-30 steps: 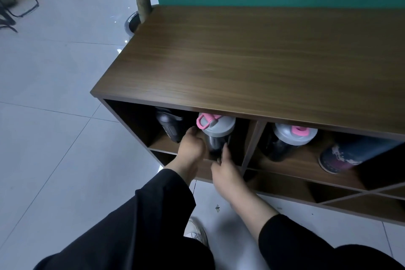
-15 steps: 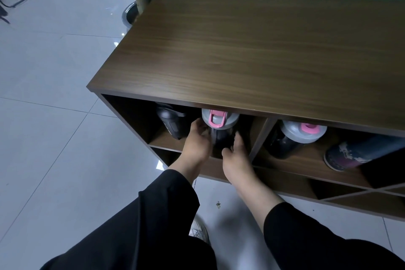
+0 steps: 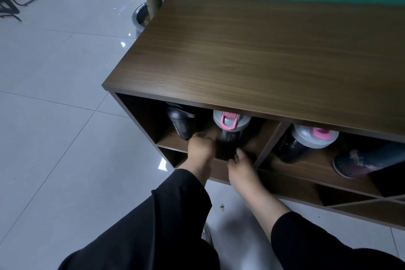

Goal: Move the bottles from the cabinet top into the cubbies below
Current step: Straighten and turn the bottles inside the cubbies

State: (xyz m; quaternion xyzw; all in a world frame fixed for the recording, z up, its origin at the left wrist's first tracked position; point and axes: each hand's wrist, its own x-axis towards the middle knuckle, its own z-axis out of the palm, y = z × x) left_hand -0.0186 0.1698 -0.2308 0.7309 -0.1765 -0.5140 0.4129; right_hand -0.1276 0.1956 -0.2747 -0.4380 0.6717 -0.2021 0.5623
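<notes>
Shaker bottle [image 3: 230, 126] in cubby, hands flanking

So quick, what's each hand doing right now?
Left hand: curled beside the gray-lidded bottle; a grip cannot be told.
Right hand: at the bottle's base; cannot be told either.

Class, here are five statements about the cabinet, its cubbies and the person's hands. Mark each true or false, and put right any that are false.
1. The cabinet top carries no bottles. True.
2. The left cubby holds two bottles. True.
3. The grey-lidded bottle between the hands lies on its side. False: it stands upright.
4. The dark blue bottle in the right cubby stands upright. False: it lies on its side.
5. The left hand and right hand are at the left cubby. True.
</notes>
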